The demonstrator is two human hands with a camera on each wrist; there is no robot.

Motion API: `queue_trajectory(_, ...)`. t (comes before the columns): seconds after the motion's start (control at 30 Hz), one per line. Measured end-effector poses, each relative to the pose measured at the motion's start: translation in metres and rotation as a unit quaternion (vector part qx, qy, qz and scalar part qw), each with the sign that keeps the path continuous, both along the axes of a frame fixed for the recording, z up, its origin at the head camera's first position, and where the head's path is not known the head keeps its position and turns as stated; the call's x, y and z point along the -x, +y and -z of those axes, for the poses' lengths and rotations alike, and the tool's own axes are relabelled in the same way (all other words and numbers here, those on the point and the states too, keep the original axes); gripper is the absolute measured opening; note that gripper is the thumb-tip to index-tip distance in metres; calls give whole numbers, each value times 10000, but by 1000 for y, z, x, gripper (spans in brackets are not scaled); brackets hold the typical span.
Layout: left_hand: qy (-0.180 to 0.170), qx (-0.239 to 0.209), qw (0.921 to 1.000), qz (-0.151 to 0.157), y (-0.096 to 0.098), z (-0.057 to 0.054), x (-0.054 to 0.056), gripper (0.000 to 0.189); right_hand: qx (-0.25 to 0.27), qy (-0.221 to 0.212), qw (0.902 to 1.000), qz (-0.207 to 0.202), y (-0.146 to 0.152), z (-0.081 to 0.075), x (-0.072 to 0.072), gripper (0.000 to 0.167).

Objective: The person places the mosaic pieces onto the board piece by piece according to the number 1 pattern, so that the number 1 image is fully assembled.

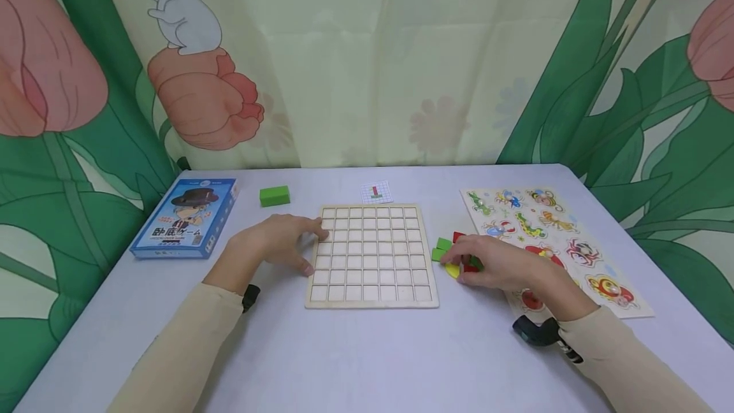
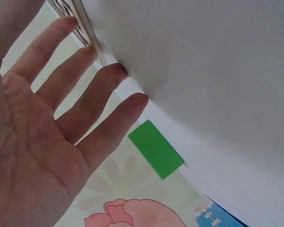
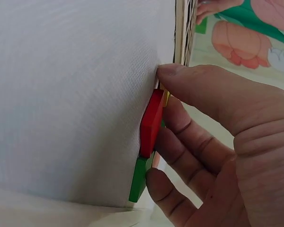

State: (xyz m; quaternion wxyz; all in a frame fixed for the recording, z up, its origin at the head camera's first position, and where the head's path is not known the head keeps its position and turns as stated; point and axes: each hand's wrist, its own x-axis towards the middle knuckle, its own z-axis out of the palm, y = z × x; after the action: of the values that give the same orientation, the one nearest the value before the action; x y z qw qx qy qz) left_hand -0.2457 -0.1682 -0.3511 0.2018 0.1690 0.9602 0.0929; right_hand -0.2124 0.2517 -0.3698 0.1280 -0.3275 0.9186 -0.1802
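Lying between right thumb (image 3: 199, 81) and fingers (image 3: 181, 116): yellow piece (image 1: 452, 270)

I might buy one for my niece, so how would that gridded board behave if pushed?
The gridded board would probably stay stiff, as its edges look straight. Lying flat and broad, it would likely slide rather than tip or roll.

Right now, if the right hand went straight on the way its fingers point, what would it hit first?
Probably the green tile just ahead of the right hand, then the wooden grid board. Height is hard to judge, so it might pass over the tile.
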Motion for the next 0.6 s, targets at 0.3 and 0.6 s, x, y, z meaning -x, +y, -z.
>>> queue_trajectory(0.3, 1, 60, 9999, 82, -3, -3, 1, 78, -11, 30, 10000, 46, -1, 0, 1, 35)
queue_trajectory(0.6, -34, 73, 9999, 133, -3, 0, 2, 79, 327, 55, 9994, -13, -1, 1, 2, 29)
